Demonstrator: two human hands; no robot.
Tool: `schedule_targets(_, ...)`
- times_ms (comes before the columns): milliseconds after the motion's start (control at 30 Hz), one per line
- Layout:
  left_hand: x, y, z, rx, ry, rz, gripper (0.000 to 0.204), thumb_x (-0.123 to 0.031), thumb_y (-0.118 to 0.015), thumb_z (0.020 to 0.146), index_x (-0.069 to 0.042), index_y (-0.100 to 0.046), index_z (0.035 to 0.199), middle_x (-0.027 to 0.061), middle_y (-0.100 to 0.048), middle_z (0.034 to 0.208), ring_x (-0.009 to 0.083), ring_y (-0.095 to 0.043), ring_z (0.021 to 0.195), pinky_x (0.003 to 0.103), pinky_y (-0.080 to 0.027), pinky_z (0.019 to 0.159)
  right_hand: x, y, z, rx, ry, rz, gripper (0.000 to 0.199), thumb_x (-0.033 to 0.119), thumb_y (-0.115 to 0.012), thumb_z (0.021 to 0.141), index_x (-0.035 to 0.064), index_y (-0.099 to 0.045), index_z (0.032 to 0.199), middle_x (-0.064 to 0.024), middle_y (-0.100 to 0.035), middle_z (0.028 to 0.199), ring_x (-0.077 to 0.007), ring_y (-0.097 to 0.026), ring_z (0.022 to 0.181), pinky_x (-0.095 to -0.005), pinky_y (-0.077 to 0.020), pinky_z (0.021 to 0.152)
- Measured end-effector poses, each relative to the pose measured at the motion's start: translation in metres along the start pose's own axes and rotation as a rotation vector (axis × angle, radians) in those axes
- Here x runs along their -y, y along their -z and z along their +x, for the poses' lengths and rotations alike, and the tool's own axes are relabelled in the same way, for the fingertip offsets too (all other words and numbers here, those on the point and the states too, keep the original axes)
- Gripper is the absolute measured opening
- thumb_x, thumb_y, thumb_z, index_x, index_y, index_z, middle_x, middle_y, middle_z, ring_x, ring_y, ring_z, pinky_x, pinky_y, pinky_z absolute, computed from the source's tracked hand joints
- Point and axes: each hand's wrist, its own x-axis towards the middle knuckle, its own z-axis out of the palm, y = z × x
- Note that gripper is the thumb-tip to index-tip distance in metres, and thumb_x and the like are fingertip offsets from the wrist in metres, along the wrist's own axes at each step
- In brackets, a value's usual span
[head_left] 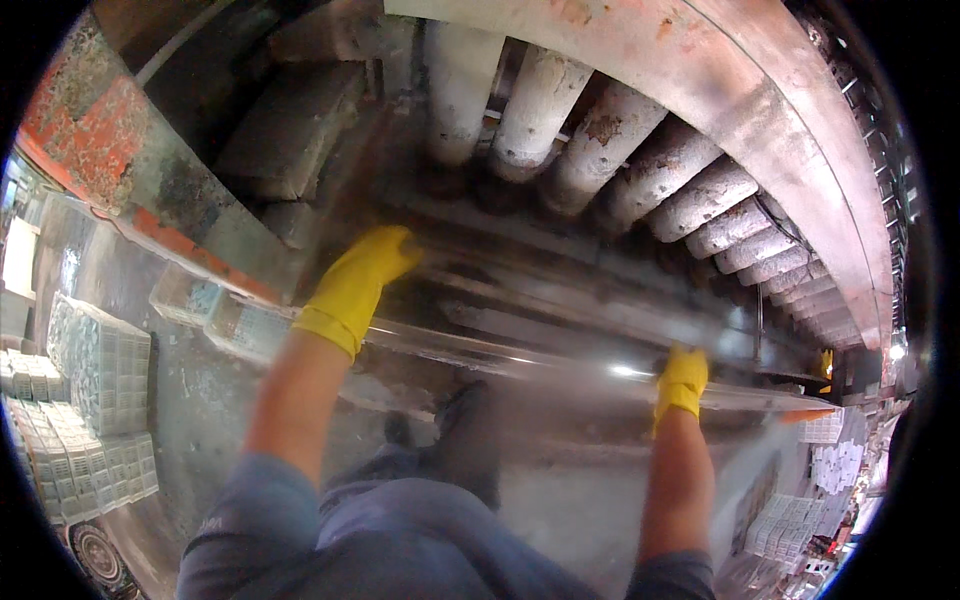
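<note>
A grimy factory floor is spreading out below, wet grey concrete [570,510] under the person's feet, and a row of crusted rollers [640,170] is curving away overhead. Both hands are in yellow rubber gloves. The left hand [365,275] is reaching forward and gripping the far edge of a big clear glass sheet [520,300], fingers curled over it, though the motion blur is hiding how tightly. The right hand [682,378] is closing on the sheet's near edge, off to the right, fist-like around the rim. The sheet is hanging between the two hands, tilted, just below the rollers. Beyond the left hand, stacks of pale gridded crates [100,365] are standing well apart on the floor. Past the right hand, more white stacks [790,520] are sitting near the rim. A red-and-grey machine frame [110,150] is looming above the left hand.
</note>
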Motion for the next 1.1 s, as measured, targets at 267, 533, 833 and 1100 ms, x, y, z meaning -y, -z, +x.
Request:
schedule_targets(267, -0.011, 0.006, -0.036, 0.024, 0.009, 0.005, 0.051, -0.035, -0.075, 0.086, 0.001, -0.069, 0.122, 0.0222, -0.071, 0.120, 0.0384, -0.067, 0.113, 0.045, -0.052, 0.097, -0.006, 0.020, -0.040, 0.032, -0.027, 0.117, 0.070, 0.048, -0.066, 0.094, -0.0024, -0.056, 0.142, -0.0253, -0.067, 0.130, -0.0396, -0.066, 0.118, -0.0457, -0.0516, 0.099)
schedule_targets(533, 0.000, -0.003, -0.052, -0.013, 0.025, -0.022, 0.050, -0.032, -0.077, 0.086, -0.001, -0.068, 0.124, 0.0202, -0.073, 0.116, 0.0368, -0.068, 0.110, 0.044, -0.052, 0.097, -0.023, 0.013, -0.044, 0.022, -0.010, 0.030, 0.069, 0.047, -0.067, 0.093, -0.0016, -0.057, 0.141, -0.0241, -0.065, 0.134, -0.0386, -0.062, 0.125, -0.0437, -0.0485, 0.103)
schedule_targets(833, -0.004, -0.005, -0.064, -0.001, 0.043, -0.024, 0.050, -0.033, -0.079, 0.086, -0.001, -0.068, 0.124, 0.0196, -0.074, 0.113, 0.0356, -0.069, 0.108, 0.044, -0.053, 0.096, -0.040, 0.010, -0.052, -0.052, -0.004, 0.021, 0.068, 0.047, -0.069, 0.093, -0.0002, -0.058, 0.141, -0.0234, -0.069, 0.127, -0.0390, -0.067, 0.115, -0.0446, -0.0524, 0.097)
schedule_targets(1100, -0.001, -0.008, -0.098, -0.011, 0.015, -0.008, 0.050, -0.034, -0.078, 0.085, -0.003, -0.069, 0.123, 0.0195, -0.074, 0.113, 0.0350, -0.070, 0.106, 0.043, -0.054, 0.093, -0.057, 0.011, -0.075, -0.006, -0.039, 0.049, 0.069, 0.049, -0.068, 0.093, -0.0002, -0.057, 0.141, -0.0227, -0.068, 0.130, -0.0382, -0.067, 0.117, -0.0436, -0.0525, 0.098)
